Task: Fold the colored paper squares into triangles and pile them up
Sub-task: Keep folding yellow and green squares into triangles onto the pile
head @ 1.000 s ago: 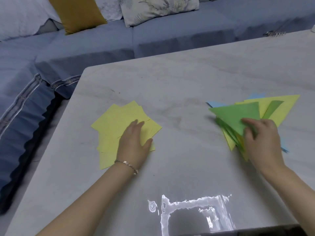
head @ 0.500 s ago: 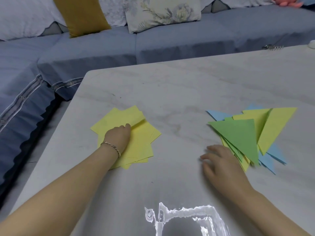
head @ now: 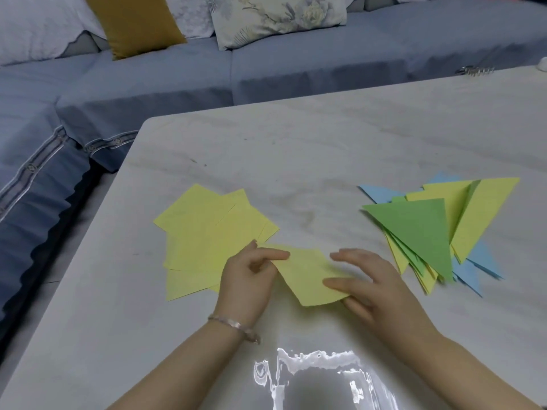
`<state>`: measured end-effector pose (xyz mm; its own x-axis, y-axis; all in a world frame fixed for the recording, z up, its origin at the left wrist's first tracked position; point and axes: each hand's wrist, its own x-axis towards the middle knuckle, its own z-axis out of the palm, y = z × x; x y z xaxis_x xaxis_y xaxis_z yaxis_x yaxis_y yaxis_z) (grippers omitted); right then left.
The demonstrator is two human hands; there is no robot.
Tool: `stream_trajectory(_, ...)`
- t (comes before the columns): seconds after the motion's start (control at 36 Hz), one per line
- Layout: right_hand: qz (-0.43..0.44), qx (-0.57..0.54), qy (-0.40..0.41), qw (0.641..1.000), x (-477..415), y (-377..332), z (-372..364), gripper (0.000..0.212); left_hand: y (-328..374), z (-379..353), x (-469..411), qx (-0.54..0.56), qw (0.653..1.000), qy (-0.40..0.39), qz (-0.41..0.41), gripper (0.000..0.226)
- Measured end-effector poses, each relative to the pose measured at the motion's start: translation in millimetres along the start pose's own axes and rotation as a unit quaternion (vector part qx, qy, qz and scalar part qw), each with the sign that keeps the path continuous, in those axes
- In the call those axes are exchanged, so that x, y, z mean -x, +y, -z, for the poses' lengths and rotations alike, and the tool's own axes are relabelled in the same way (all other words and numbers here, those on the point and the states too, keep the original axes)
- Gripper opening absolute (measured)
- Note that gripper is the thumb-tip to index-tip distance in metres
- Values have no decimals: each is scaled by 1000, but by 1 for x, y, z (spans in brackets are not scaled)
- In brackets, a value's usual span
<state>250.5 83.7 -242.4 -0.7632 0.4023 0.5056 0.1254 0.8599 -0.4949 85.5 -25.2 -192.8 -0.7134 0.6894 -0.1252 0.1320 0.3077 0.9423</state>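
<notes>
A home living room: a blue-grey fabric corner sofa (head: 296, 63) wraps from nine to twelve o'clock, carrying a mustard-yellow cushion (head: 136, 22) and a pale floral-print cushion (head: 278, 16) at twelve, behind a pale marble-look counter (head: 296, 143).

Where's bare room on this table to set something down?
Bare: the table's far half by the sofa, and the gap between yellow squares and triangle pile. Crowded: the near middle, where left hand and right hand hold a yellow sheet.

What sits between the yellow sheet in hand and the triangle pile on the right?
Nothing visible. The yellow sheet, held by the left hand and right hand, is separated from the triangle pile only by a strip of bare table. The right hand itself is on that side.
</notes>
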Motion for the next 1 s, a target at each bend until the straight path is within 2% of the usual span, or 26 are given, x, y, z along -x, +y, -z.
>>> stream_trajectory(0.03,12,0,1,1000,3,1,-2,17,3,1,-2,50,998,0,50,49)
stream_trajectory(0.11,25,-12,2,1000,11,0,-6,25,14,3,-7,165,970,-19,177,22)
stream_trajectory(0.19,56,-9,-23,998,20,1,-11,25,12,3,-13,148,967,-37,207,13)
stream_trajectory(0.28,77,14,-53,996,27,6,-13,24,6,0,-14,61,986,-16,157,4)
stream_trajectory(0.36,24,7,-50,998,31,12,-9,27,7,0,-17,2,996,6,95,18)
stream_trajectory(0.47,-16,-19,-35,999,26,12,6,18,8,5,-21,-101,994,-42,15,26)
stream_trajectory(0.58,24,0,-53,998,18,7,7,14,8,4,-20,-94,993,-70,-12,34)
stream_trajectory(0.69,32,55,-37,997,24,9,-4,78,10,4,-18,-14,997,-73,28,31)
stream_trajectory(0.78,29,60,-15,998,24,5,-8,94,14,6,-14,41,993,-77,79,28)
stream_trajectory(0.81,36,56,-1,998,23,2,-8,88,15,6,-13,58,991,-75,95,28)
stream_trajectory(0.86,62,47,34,996,20,-4,-3,54,18,6,-12,75,989,-73,106,28)
stream_trajectory(0.92,90,43,45,994,16,-9,3,23,20,6,-13,45,994,-70,74,31)
stream_trajectory(1.0,115,16,12,993,11,-10,8,17,21,6,-11,1,997,-78,5,35)
